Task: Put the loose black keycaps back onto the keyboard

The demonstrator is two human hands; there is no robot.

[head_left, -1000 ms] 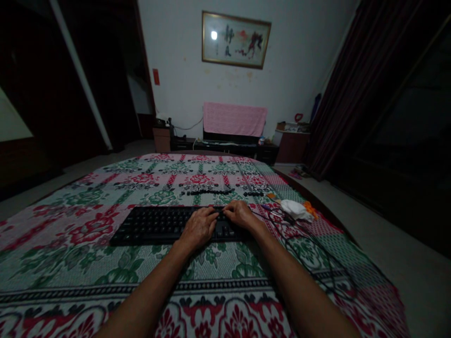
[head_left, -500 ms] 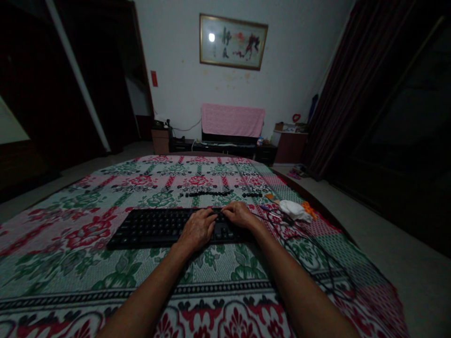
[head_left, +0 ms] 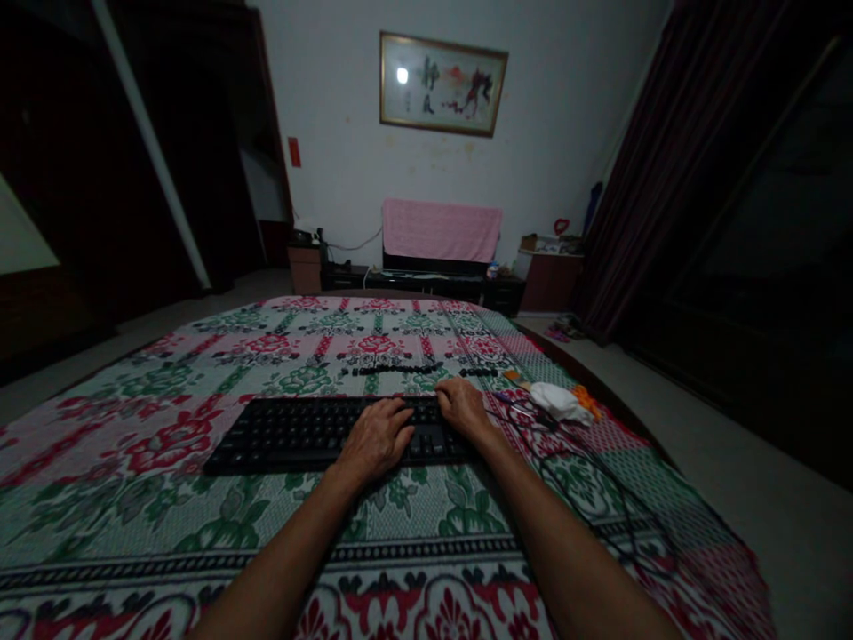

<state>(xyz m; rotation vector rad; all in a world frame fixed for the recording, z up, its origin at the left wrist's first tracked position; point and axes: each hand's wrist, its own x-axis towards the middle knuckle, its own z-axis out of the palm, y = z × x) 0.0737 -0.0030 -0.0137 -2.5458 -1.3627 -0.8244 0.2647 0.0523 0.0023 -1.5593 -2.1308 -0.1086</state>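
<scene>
A black keyboard (head_left: 293, 433) lies across the flowered bedspread (head_left: 166, 498) in front of me. My left hand (head_left: 377, 437) rests palm down on its right half, fingers stretched over the keys. My right hand (head_left: 461, 405) sits at the keyboard's far right corner with its fingers curled down and pressed together; what they grip is hidden. The two hands are a little apart. Just beyond the keyboard, loose black keycaps (head_left: 396, 368) lie in a row, with a shorter group (head_left: 478, 372) to their right.
A black cable (head_left: 586, 480) loops over the bedspread to the right. A white cloth (head_left: 556, 400) and small orange bits (head_left: 586, 396) lie near the bed's right edge. Further back stand a low cabinet with a pink cover (head_left: 442, 229) and a framed picture (head_left: 443, 82).
My right hand has slid right, away from the left hand, to the keyboard's far right corner. The left hand stays on the keys. The view has shifted slightly.
</scene>
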